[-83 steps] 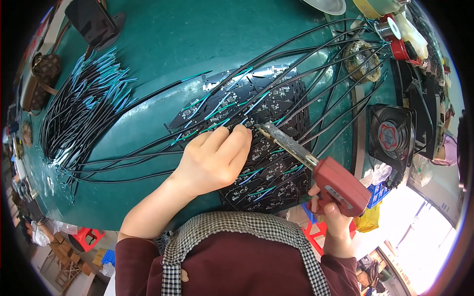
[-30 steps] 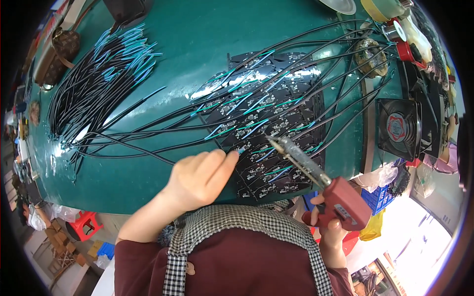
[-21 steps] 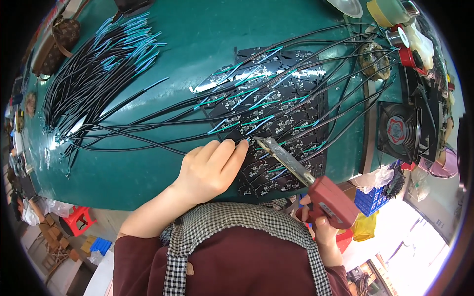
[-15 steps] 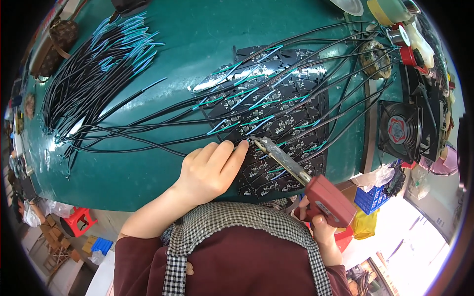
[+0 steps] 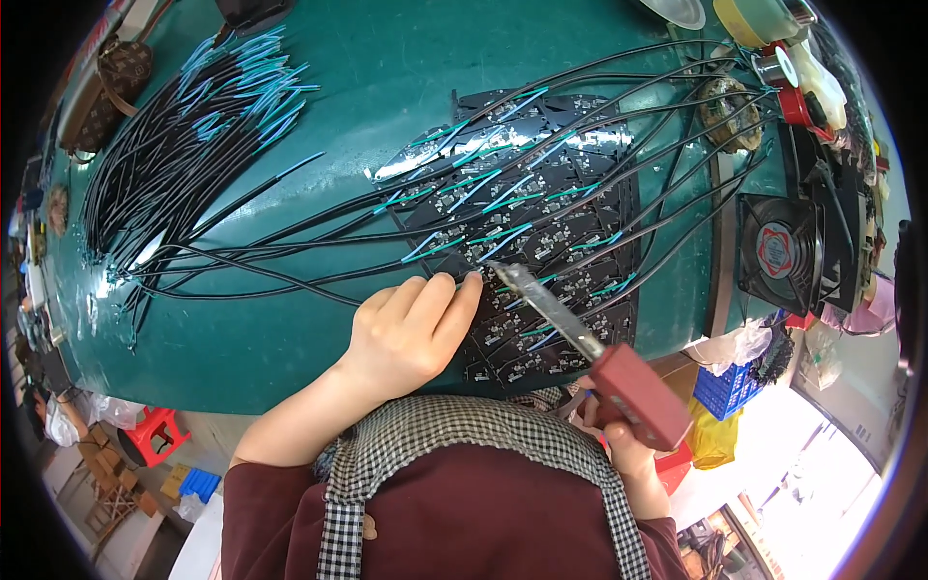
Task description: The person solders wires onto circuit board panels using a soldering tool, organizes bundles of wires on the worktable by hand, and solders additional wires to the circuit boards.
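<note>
My left hand [image 5: 411, 329] is closed in a pinch over the near-left part of the circuit boards. A black cable [image 5: 319, 288] runs in under it from the left, and its thin wire end is mostly hidden by the fingertips. My right hand [image 5: 628, 452] is wrapped round the thick dark red handle of a soldering iron [image 5: 643, 396]. The iron's metal barrel slants up and left, its tip close to my left fingertips. The sheet of black circuit boards [image 5: 570, 232] lies flat, with several cables' blue and green wire ends across it.
A big bundle of black cables [image 5: 155, 164] with stripped blue ends lies at the far left. On the right are a small fan [image 5: 781, 253], a solder spool [image 5: 773, 70], and a round brownish lump [image 5: 730, 116]. The green table's [image 5: 242, 358] near edge curves before me.
The soldering iron's tip and handle have shifted slightly up and left. My left hand stays nearly in place, still pinched. The whole view has moved very slightly.
</note>
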